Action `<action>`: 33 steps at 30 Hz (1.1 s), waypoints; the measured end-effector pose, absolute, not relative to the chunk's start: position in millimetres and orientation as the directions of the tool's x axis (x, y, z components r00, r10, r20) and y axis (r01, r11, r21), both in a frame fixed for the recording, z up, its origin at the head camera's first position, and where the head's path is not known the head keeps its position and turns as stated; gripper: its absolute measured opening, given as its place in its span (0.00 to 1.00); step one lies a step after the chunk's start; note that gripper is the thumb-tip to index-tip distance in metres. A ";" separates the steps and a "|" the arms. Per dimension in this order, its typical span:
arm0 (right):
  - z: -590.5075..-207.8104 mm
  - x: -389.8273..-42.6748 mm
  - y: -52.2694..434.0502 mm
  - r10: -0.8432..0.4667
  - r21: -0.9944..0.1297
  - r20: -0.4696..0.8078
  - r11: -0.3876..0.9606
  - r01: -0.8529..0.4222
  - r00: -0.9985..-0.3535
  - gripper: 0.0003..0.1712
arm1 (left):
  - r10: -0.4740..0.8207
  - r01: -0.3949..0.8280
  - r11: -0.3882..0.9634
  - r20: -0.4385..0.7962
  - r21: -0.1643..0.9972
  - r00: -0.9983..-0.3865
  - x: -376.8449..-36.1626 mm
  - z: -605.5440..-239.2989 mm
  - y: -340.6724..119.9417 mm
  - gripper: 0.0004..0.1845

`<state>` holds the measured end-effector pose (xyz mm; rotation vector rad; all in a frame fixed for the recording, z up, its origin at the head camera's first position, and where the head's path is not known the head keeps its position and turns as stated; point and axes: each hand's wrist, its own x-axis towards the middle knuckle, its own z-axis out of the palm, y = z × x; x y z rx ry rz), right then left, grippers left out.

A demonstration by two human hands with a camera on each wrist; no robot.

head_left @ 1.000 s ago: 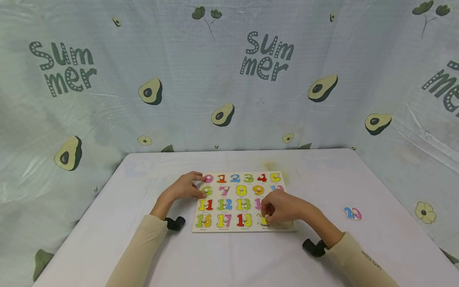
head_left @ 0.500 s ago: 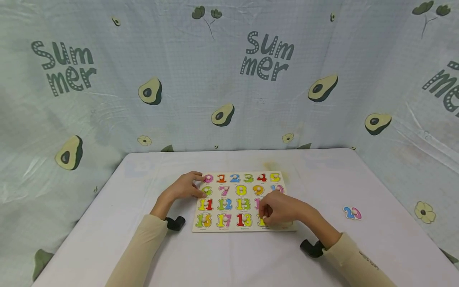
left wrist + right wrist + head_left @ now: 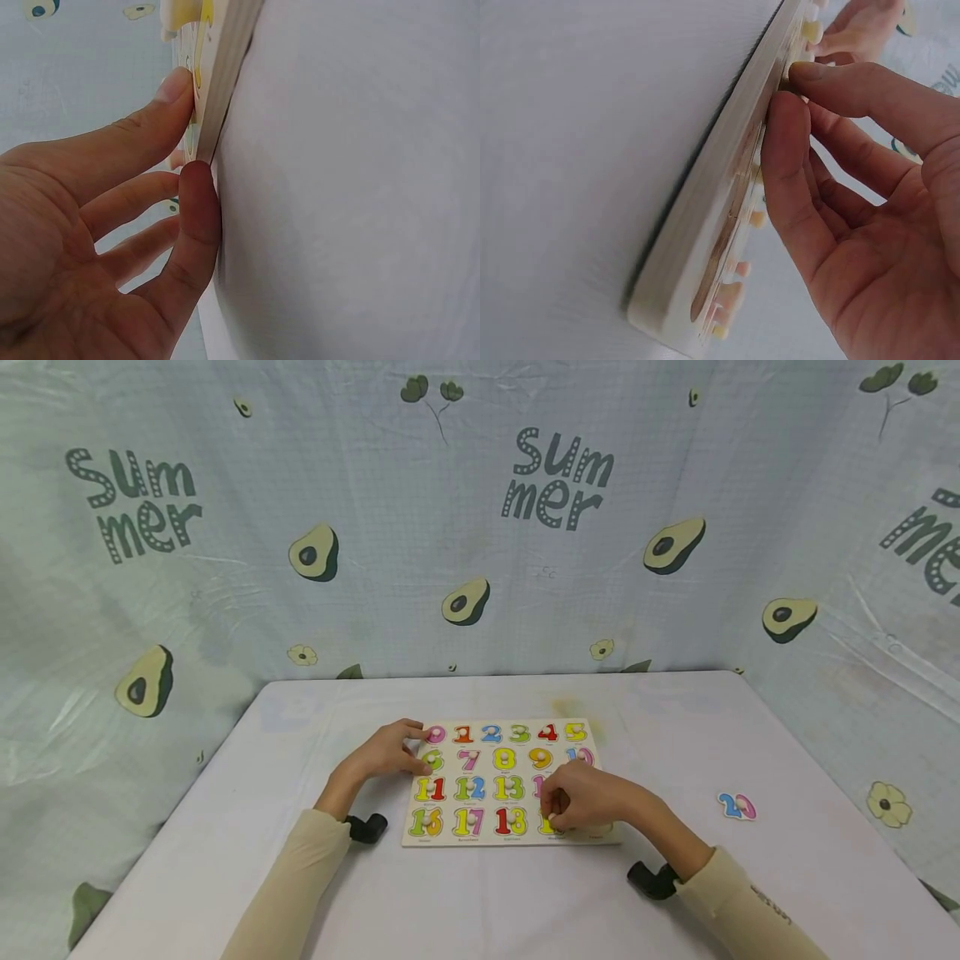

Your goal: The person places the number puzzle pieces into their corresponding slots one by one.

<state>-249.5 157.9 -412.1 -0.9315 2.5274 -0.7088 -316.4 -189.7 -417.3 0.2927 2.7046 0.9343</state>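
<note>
Pinching peg of yellow number piece [image 3: 553, 821] in bottom row, right hand [image 3: 588, 795] worked at puzzle board [image 3: 506, 781] mid-tabletop [image 3: 525, 902]. Left hand [image 3: 390, 750] fingers spread, steadying board's left edge. Most numbers seated; 20 piece [image 3: 737, 806] lay loose, well apart at right.

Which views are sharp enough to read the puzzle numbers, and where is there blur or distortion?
Head view: evenly lit, numbers on the puzzle board legible, backdrop edges bowed by the wide lens. Left wrist view: board edge close and soft. Right wrist view: board edge-on, table blurred, no numbers readable.
</note>
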 end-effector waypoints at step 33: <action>-392.9 -249.1 175.3 -0.693 -0.590 -0.082 0.613 -0.525 -0.717 0.05 | 0.268 0.106 0.785 -0.181 0.610 -0.946 -315.7 -418.2 -189.6 0.38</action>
